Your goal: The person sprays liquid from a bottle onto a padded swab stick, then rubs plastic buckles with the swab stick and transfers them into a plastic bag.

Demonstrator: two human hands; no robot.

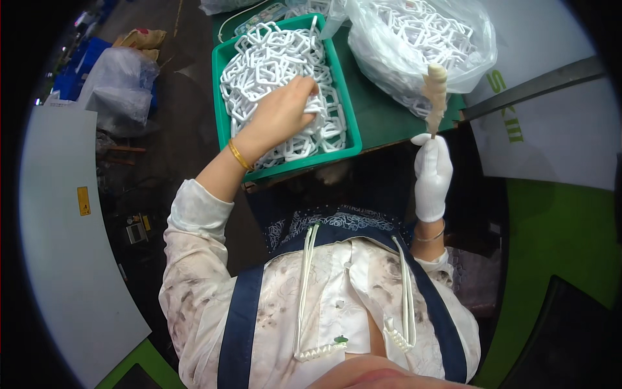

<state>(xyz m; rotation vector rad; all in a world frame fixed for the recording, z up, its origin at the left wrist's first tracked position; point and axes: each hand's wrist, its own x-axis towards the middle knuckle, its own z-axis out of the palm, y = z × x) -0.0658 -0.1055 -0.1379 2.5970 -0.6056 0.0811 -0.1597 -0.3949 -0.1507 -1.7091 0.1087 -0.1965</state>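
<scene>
My bare left hand (pixel 284 109), with a gold bangle at the wrist, reaches over a green plastic bin (pixel 355 133) heaped with white plastic chain links (pixel 272 68). Its fingers curl round one of the white links (pixel 313 107) near the bin's right side; the fingertips are partly hidden. Out to the right of the bin, my right hand (pixel 433 172) wears a white glove and is closed. It grips the thin lower end of a cream-coloured stick-like thing (pixel 437 94), held upright, with a knobbly rounded top and ragged edges. I cannot make out its exact kind.
A clear plastic bag (pixel 363 42) full of white links stands right of the bin on the green table (pixel 376 123). Pale panels rise at the left (pixel 71 233) and right (pixel 551 123). A plastic-wrapped bundle (pixel 120 87) lies at the far left.
</scene>
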